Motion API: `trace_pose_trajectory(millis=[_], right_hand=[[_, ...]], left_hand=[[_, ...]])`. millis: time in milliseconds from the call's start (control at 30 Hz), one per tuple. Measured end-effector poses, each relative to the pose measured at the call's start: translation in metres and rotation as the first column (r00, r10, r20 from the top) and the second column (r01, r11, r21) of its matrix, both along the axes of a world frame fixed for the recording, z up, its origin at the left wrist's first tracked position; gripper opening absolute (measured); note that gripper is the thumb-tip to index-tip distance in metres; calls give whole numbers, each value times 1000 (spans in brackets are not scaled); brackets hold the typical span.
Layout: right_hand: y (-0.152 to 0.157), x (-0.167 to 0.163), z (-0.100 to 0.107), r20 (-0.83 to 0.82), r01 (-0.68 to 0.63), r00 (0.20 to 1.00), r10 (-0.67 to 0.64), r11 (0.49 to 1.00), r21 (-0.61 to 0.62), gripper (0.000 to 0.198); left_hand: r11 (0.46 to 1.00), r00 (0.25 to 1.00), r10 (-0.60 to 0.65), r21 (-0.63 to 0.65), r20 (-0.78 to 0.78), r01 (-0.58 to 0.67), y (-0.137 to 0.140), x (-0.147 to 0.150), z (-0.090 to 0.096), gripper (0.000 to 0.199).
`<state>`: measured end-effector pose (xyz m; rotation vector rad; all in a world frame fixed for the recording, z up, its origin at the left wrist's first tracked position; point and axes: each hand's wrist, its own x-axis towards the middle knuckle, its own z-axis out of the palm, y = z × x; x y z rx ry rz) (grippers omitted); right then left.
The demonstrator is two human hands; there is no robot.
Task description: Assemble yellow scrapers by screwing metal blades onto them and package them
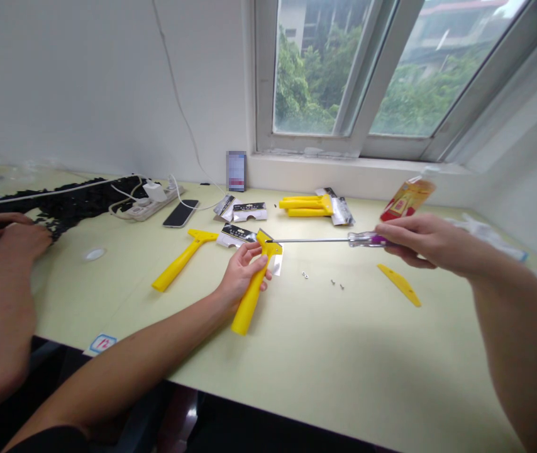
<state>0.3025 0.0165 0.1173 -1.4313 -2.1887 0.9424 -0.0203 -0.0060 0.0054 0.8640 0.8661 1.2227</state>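
Observation:
My left hand (246, 274) is closed around the neck of a yellow scraper (248, 308), its head tilted up and its handle pointing toward me. In my right hand (419, 239) is the clear and purple handle of a screwdriver (310, 240). The long shaft lies nearly level, and its tip meets the scraper's head. Small screws (337, 284) and nuts (305, 275) lie on the table right of the scraper. A loose yellow cover plate (399, 285) rests below my right hand. Another yellow scraper (181, 261) lies to the left.
Several yellow scrapers (306, 204) and packets lie near the window. A drink bottle (407, 195) stands behind my right hand. At left are a phone (181, 214), a power strip (155, 202), black pieces (80, 201) and another person's hands (18, 236). A second phone (236, 171) leans on the wall.

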Motion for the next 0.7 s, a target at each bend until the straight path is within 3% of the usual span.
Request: trace_pose_trajectory(millis=[67, 133, 200, 267, 300, 367, 467, 600, 700], right_hand=[[-1, -1, 0, 55, 28, 998, -31, 998, 57, 43], [-5, -4, 2, 121, 33, 991, -62, 973, 227, 36], [-10, -10, 4, 140, 21, 986, -94, 893, 450, 33], [-15, -18, 5, 81, 28, 991, -103, 773, 634, 23], [-17, -22, 6, 53, 27, 995, -89, 723, 690, 18], [-21, -27, 7, 52, -19, 998, -28, 683, 730, 12], [-23, -29, 8, 106, -82, 994, 14, 734, 674, 19], [-23, -29, 8, 182, 47, 967, -178, 828, 559, 32], [-22, -31, 4, 251, 89, 937, -244, 859, 504, 41]], left_hand=[[1000, 1000, 11, 13, -4, -11, 0, -1, 1, 47], [1000, 1000, 25, 18, -14, -25, 1, -1, 1, 47], [999, 999, 32, 18, -22, -32, 1, -2, 0, 46], [999, 999, 31, 20, -28, -30, 2, -2, -1, 45], [999, 999, 30, 20, -28, -29, 3, -2, -2, 44], [999, 999, 38, 16, -24, -37, 4, -3, -3, 43], [998, 998, 64, 14, -15, -64, 5, -3, -4, 43], [996, 996, 88, 8, -10, -88, 8, -5, -4, 43], [993, 993, 120, 2, -10, -120, 10, -8, -3, 46]])
